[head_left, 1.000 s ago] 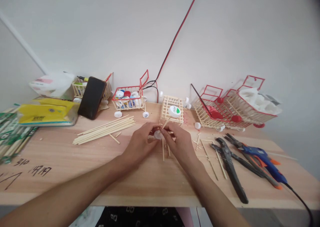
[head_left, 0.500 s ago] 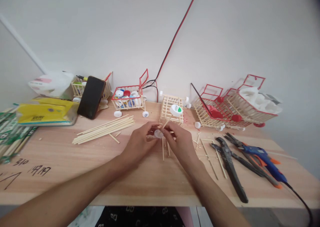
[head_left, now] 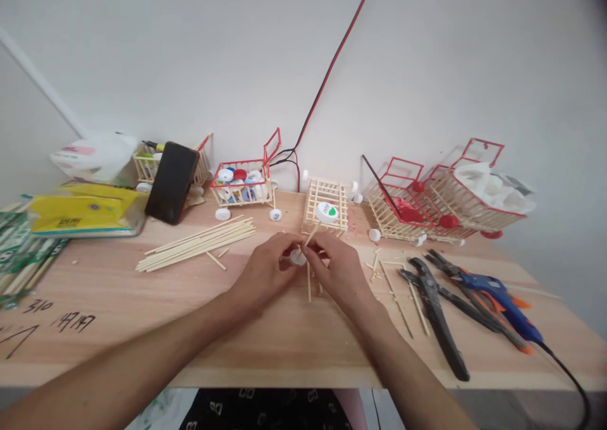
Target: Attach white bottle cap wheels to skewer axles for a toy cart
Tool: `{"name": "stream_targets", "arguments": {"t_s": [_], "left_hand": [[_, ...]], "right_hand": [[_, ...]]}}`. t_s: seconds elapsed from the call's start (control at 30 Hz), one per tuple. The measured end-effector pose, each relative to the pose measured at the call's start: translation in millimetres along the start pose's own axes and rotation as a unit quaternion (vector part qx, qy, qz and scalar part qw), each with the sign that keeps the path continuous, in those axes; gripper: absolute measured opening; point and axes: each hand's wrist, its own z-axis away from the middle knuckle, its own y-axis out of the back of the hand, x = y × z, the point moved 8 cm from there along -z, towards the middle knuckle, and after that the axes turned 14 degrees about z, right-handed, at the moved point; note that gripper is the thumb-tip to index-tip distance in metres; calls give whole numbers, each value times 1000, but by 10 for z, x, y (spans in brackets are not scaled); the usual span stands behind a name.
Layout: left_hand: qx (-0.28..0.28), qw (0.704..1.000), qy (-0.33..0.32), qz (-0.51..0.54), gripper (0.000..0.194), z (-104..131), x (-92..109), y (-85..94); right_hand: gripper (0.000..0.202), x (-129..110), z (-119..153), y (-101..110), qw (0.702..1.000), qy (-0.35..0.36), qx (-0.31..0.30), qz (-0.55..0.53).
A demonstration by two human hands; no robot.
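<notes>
Bench (head_left: 265,348): a slatted wooden cart (head_left: 310,208) lies just beyond the hands. The left hand (head_left: 263,262) and right hand (head_left: 342,267) are close together, left on the near cap (head_left: 298,257), right pinching the thin stick (head_left: 313,232). Its long axis slants away and rightward, toward the green-marked far cap (head_left: 327,212) beyond the fingers.

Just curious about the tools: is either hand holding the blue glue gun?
No, the blue glue gun lies on the table, with nobody touching it.
</notes>
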Motion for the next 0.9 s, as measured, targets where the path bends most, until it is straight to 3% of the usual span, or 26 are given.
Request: {"name": "stream_targets", "arguments": {"t_s": [0.27, 0.53, 0.9], "left_hand": [[-1, 999, -11, -51, 32, -11, 14, 30], [-18, 997, -9, -81, 21, -18, 10, 6], [-34, 983, -6, -178, 8, -24, -45, -41]], "right_hand": [[12, -14, -1, 10, 1000, 3, 5, 8], [14, -23, 0, 41, 1000, 1, 11, 12], [11, -29, 1, -8, 999, 8, -26, 22]]}}
